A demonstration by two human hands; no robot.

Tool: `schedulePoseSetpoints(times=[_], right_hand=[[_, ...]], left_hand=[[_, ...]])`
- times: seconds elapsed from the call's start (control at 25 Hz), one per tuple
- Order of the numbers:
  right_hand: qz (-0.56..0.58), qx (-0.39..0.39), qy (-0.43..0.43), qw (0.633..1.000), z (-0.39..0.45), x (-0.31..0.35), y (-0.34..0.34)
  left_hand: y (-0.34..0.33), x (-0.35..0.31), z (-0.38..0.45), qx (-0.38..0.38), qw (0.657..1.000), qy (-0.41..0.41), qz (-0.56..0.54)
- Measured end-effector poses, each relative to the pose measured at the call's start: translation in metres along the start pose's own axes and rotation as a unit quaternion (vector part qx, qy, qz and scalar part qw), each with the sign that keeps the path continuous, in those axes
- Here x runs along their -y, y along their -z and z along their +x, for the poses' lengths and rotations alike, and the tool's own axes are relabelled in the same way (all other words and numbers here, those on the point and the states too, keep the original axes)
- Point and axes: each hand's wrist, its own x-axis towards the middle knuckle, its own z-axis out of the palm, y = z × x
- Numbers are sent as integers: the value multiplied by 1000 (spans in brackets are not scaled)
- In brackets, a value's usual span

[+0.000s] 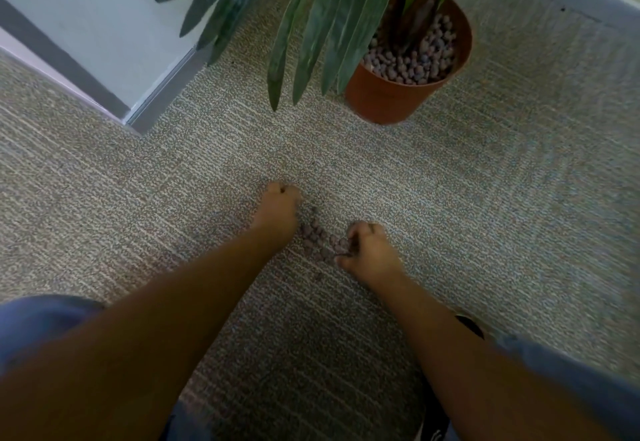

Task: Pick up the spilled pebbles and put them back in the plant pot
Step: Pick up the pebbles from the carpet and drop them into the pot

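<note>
1. Head view: I see both bare forearms reaching down to a speckled grey-beige carpet (450, 181), with blue trouser fabric at the lower corners of the frame.
2. My left hand (278, 212) rests on the carpet with its fingers curled in toward the palm; from this blurred angle I cannot tell whether it encloses any pebbles.
3. My right hand (370, 250) sits knuckles-up just beside it, fingers bent and bunched, the tips touching the near end of the pile; it seems to pinch a few stones, though the blur leaves that uncertain.
4. The spilled pebbles (320, 238) lie on the carpet in a small brownish-purple cluster between the two hands, touching the right fingertips and just beside the left hand.
5. The plant pot (384, 98), terracotta-coloured and upright, stands well apart from the spill, up and to the right, near the wall.
6. Its surface is filled with the same rounded pebbles around a dark stem.
7. Long green leaves (311, 25) hang out over the carpet to the left of the pot.
8. A white panel (104, 25) with a grey base strip fills the upper left corner.
</note>
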Motion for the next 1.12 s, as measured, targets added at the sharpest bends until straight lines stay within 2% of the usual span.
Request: schedulePoseSetpoints(times=[0.2, 0.32, 0.48, 0.6, 0.76, 0.84, 0.92, 1.0, 1.08, 1.12], right_hand=[[-27, 2, 50, 998, 6, 8, -3], [-5, 1, 57, 998, 12, 10, -2], [37, -12, 42, 998, 19, 8, 0], [95, -8, 29, 995, 21, 5, 4], [106, -6, 18, 994, 21, 2, 4], [165, 9, -13, 986, 21, 4, 4], [330, 43, -92, 939, 22, 7, 8], [486, 91, -164, 854, 23, 14, 18], [576, 125, -193, 784, 25, 19, 32], [613, 133, -191, 755, 26, 20, 41]], left_hand=[[-4, 8, -8, 52, 998, 18, -20], [-4, 11, -3, 76, 997, -28, 2], [5, 7, 14, 114, 993, -30, -22], [8, 4, 19, 112, 993, -39, -26], [2, -7, 17, 75, 994, -57, -50], [-3, -18, 17, 77, 995, -60, -31], [-9, -27, 17, 82, 995, -59, 5], [-9, -32, 18, 76, 996, -40, 12], [-5, -35, 17, 46, 998, -18, -45], [-3, -38, 16, 22, 994, 0, -111]])
